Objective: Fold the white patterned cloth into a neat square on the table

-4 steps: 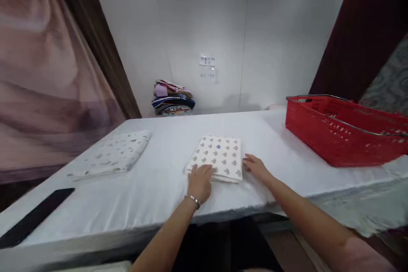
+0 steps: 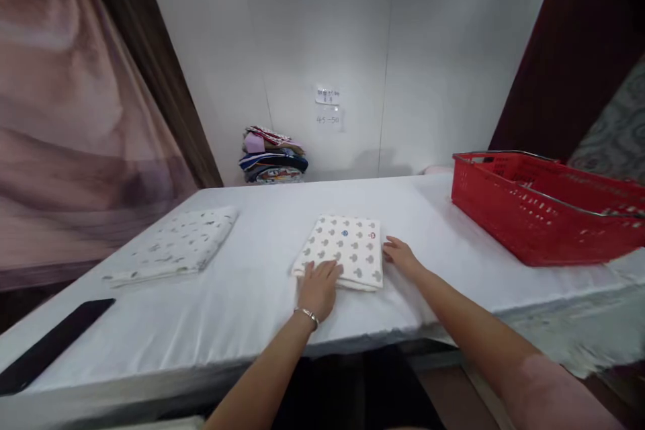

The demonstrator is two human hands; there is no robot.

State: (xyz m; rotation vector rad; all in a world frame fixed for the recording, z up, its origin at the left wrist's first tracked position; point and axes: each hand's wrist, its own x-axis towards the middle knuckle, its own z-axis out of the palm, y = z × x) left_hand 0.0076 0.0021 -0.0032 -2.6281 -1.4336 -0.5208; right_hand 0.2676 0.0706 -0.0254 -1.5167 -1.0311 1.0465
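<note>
In the middle of the white-covered table [image 2: 262,309] lies a folded white cloth [image 2: 335,245] with grey printed motifs and small blue and red marks. Spread fingers of my left hand [image 2: 318,287] rest on its near edge, and a bracelet circles that wrist. At the cloth's right edge is my right hand [image 2: 400,258], fingers loosely extended and holding nothing; whether they touch the fabric I cannot tell. Farther left lies a second folded white cloth [image 2: 176,242] with small dark and green prints.
A red plastic basket [image 2: 529,222] with metal handles stands at the right. Several folded fabrics [image 2: 275,156] are stacked at the back near the wall. A flat black object [image 2: 55,342] lies at the front left. A pink curtain [image 2: 65,114] hangs on the left.
My right hand has shifted slightly up along the cloth's right edge. My left hand and the cloth stay nearly in place.
</note>
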